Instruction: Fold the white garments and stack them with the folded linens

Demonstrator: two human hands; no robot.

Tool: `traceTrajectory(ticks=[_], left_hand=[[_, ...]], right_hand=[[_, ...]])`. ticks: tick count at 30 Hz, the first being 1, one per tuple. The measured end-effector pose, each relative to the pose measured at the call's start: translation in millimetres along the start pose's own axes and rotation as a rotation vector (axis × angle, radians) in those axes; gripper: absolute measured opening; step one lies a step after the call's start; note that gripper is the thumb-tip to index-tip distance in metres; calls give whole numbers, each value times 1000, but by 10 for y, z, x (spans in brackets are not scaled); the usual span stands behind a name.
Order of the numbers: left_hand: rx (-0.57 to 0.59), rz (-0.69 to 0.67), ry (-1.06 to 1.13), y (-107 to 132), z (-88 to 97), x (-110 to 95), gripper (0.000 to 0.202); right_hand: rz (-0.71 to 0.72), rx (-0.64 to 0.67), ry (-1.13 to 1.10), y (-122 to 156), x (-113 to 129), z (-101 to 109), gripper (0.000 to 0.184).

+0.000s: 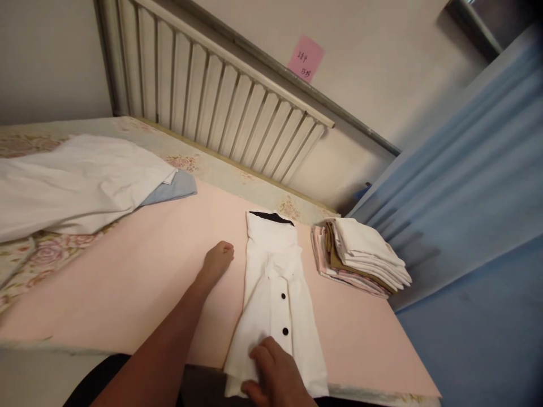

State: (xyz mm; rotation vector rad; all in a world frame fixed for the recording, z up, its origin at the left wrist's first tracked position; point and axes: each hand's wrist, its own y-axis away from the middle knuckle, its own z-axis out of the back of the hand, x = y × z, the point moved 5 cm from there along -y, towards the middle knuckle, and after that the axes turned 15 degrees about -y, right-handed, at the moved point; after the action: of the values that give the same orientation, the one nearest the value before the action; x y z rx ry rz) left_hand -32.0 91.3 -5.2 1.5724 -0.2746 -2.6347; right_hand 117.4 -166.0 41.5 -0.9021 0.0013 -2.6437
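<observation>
A white garment [275, 294] with black buttons and a black collar lies folded lengthwise into a narrow strip on the pink board [139, 271]. My right hand [275, 376] rests on its near end, fingers curled and pinching the cloth's lower edge. My left hand [216, 263] lies on the pink board just left of the garment, fingers drawn together, holding nothing I can see.
A stack of folded clothes [360, 254], white on top, sits right of the garment. Loose white and light blue cloths [80, 181] lie at the far left. A white radiator [220, 96] stands behind; a blue curtain [466, 198] hangs on the right.
</observation>
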Motion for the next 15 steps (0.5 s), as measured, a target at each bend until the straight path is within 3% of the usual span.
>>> traceTrajectory(ticks=[4, 8, 12, 15], left_hand=[[3, -13, -11, 11, 9, -13, 22], [0, -19, -19, 12, 8, -15, 21], [-4, -25, -17, 19, 8, -21, 21], [-1, -24, -13, 25, 11, -26, 21]], right_hand=[[9, 62, 54, 3, 29, -60, 49], [68, -6, 98, 16, 57, -90, 52], [104, -32, 47, 48, 12, -92, 31], [178, -116, 27, 124, -48, -41, 25]])
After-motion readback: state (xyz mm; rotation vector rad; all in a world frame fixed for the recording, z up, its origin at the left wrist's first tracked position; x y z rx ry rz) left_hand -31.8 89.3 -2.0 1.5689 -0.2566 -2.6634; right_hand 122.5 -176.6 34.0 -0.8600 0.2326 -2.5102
